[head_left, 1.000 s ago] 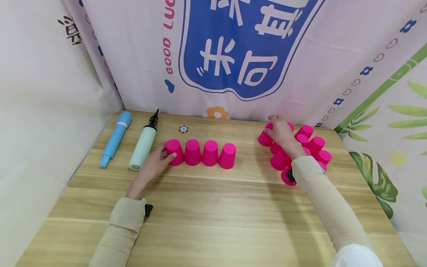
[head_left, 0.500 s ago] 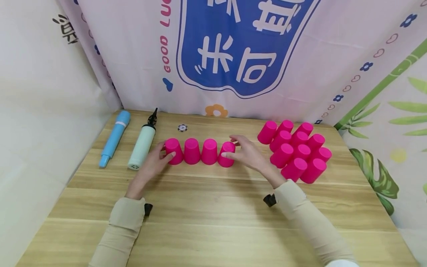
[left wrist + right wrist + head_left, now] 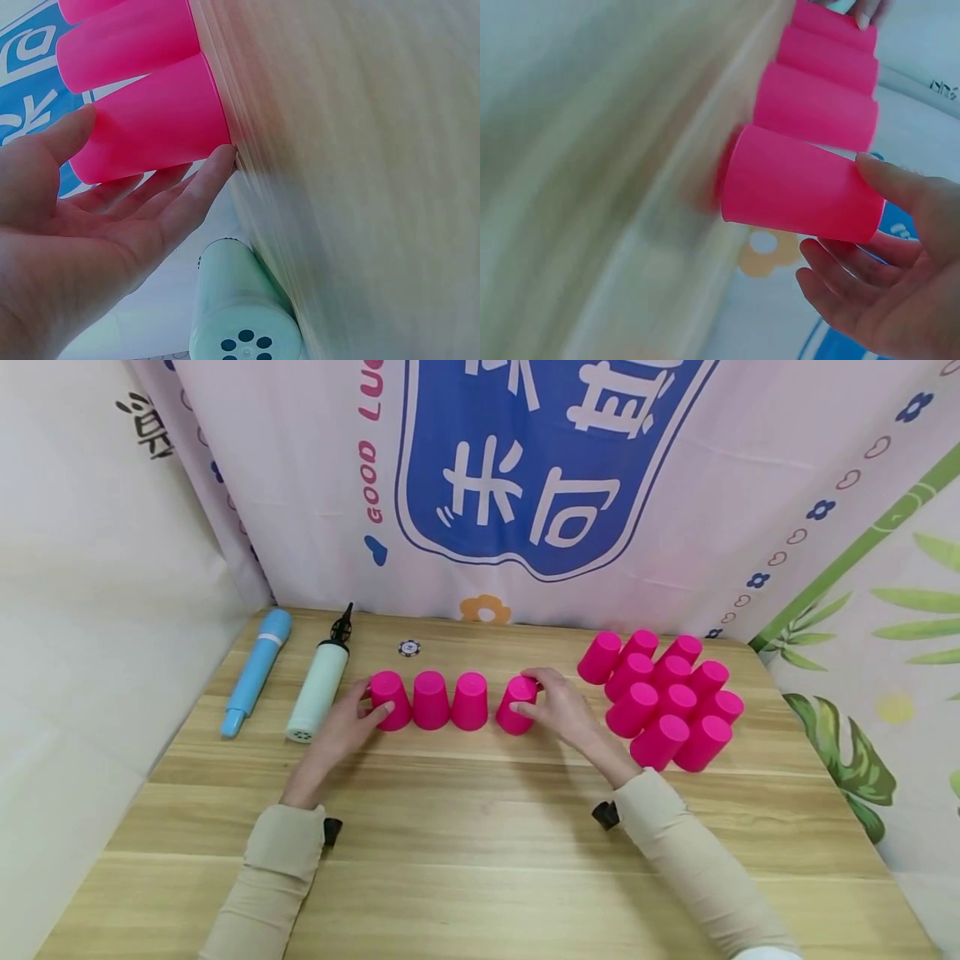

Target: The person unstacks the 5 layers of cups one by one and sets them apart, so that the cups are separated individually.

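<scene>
Upside-down pink cups stand in a short row on the wooden table (image 3: pixel 465 827). My left hand (image 3: pixel 347 723) holds the leftmost cup (image 3: pixel 390 702), thumb on its near side; the left wrist view shows the fingers (image 3: pixel 191 195) along its outer side. Two more cups, a second one (image 3: pixel 431 702) and a third (image 3: pixel 470 702), stand beside it, untouched. My right hand (image 3: pixel 558 708) grips the rightmost cup (image 3: pixel 802 184) between thumb and fingers, a gap away from the third. Whether its rim touches the table I cannot tell.
Several more upside-down pink cups (image 3: pixel 667 697) stand grouped at the right. On the left lie a pale green hand pump (image 3: pixel 318 689) and a blue tube-shaped tool (image 3: pixel 258 668). A poker chip (image 3: pixel 409 647) lies behind the row. A printed curtain (image 3: pixel 315 485) hangs along the back.
My right hand came from the cup group on the right to the row's last cup and has shifted that cup slightly right, widening the gap. The left hand keeps its place.
</scene>
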A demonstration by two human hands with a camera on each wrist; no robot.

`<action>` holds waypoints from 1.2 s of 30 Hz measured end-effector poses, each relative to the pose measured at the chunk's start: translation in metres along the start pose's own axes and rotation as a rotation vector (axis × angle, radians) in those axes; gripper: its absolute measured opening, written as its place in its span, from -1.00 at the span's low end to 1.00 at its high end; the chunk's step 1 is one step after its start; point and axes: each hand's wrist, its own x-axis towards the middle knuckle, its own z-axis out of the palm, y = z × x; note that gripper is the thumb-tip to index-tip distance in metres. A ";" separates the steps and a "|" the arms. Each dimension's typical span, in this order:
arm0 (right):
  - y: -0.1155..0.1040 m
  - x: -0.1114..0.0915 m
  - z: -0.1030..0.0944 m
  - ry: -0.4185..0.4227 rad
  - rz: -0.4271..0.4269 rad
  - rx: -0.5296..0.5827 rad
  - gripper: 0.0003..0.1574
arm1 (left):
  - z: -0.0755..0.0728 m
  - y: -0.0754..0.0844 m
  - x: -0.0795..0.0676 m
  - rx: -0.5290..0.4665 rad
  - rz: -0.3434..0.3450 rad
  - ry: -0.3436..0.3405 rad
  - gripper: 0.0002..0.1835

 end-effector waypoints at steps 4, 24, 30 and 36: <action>0.005 -0.001 -0.019 0.034 0.030 -0.037 -0.27 | -0.001 0.001 -0.001 -0.003 -0.006 -0.002 -0.31; 0.064 -0.002 -0.072 0.024 0.202 -0.183 -0.19 | -0.001 0.001 -0.002 -0.006 -0.015 -0.009 -0.31; 0.072 0.001 -0.074 0.026 0.213 -0.195 -0.18 | -0.001 0.001 -0.002 0.002 -0.013 -0.004 -0.31; 0.076 0.002 -0.072 0.023 0.214 -0.205 -0.20 | -0.001 0.002 -0.002 0.001 -0.021 -0.007 -0.30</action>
